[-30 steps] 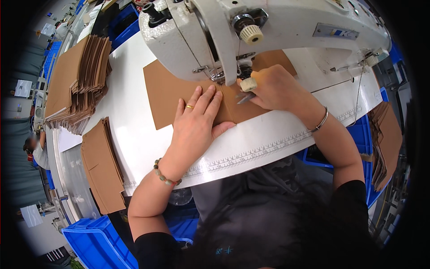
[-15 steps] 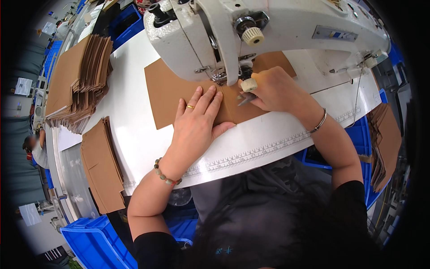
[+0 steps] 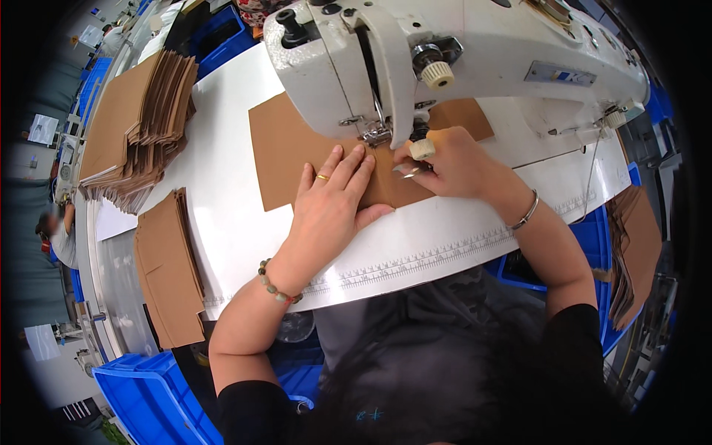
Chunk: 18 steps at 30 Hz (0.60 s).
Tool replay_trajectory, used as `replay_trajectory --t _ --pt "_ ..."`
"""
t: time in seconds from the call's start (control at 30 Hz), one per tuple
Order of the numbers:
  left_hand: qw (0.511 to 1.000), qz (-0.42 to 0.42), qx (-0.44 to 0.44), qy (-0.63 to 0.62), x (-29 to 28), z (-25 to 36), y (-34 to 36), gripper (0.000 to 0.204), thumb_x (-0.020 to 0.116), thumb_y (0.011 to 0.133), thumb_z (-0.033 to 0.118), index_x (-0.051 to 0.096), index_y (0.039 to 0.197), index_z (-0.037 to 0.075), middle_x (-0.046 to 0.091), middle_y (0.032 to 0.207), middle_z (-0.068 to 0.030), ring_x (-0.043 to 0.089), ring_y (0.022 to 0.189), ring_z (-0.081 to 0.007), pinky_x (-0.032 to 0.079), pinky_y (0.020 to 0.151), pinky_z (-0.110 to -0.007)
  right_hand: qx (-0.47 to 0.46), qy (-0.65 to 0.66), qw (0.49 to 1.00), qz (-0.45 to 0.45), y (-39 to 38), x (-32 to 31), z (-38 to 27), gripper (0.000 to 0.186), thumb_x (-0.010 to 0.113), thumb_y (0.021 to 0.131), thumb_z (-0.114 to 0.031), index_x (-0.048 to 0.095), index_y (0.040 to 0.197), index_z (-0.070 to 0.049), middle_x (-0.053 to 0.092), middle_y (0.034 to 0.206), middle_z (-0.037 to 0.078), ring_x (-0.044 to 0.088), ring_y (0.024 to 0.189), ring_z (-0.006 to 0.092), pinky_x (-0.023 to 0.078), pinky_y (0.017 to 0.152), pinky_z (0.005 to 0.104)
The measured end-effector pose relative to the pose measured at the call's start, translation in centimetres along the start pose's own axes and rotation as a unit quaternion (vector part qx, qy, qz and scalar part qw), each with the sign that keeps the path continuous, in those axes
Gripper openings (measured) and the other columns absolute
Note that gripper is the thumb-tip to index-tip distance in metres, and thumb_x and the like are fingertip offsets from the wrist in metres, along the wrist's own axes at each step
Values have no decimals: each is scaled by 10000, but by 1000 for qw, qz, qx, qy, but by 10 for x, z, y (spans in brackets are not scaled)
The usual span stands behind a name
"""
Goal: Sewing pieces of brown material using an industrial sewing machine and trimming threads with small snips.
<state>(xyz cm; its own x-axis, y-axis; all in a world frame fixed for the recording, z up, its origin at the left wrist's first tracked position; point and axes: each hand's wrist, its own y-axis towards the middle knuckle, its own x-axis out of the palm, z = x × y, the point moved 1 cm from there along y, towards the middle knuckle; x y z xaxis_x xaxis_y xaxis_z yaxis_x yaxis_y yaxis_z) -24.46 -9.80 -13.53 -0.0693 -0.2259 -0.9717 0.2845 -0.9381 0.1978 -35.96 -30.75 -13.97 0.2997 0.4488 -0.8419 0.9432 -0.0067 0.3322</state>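
Observation:
A flat brown panel lies on the white table of the sewing machine, partly under the machine's head. My left hand rests on it palm down, fingers stretched toward the presser foot. Just right of the needle area is my right hand, its fingers curled round small metal thread snips. The snips' tips point left over the panel; their handles are hidden in the hand. Whether the needle is in the panel cannot be seen.
A tall pile of brown pieces stands at the left, with a smaller pile nearer me. More brown pieces are in a blue bin at the right. Another blue bin sits lower left. A ruler strip runs along the table's front edge.
The whole view has shifted slightly. My left hand stays flat on the panel. My right hand has turned a little, and the snips' blades, earlier spread apart, now look closer together.

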Motion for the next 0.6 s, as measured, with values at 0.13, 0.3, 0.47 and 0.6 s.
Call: replay_trajectory --t 0.13,0.3,0.47,0.6 --pt "1000 10 4 -5 2 -2 -1 750 702 849 544 558 1427 88 520 1510 -96 460 1418 -337 388 1105 -584 28 193 980 26 -1 5 7 151 750 846 -155 690 857 -17 641 752 99 589 581 288 445 550 382" --pt "1000 9 -7 -12 2 -2 -8 738 711 851 521 553 1429 91 535 1489 -93 446 1425 -332 378 1115 -589 60 327 943 36 -4 -3 6 160 754 861 -164 691 880 -18 623 700 101 573 560 261 432 546 350" --pt "999 -4 -35 -23 -12 0 -41 736 722 839 500 552 1433 99 524 1500 -86 444 1424 -333 361 1129 -591 45 154 987 -11 -9 -8 9 195 761 857 -210 680 844 -34 591 640 89 582 549 248 433 532 345" --pt "996 -36 -70 -32 -31 10 -103 772 741 795 504 556 1433 108 507 1523 -75 442 1425 -334 345 1143 -591 1 20 998 -57 -9 -22 -2 139 759 847 -89 693 955 -30 685 733 75 648 593 187 522 606 275"
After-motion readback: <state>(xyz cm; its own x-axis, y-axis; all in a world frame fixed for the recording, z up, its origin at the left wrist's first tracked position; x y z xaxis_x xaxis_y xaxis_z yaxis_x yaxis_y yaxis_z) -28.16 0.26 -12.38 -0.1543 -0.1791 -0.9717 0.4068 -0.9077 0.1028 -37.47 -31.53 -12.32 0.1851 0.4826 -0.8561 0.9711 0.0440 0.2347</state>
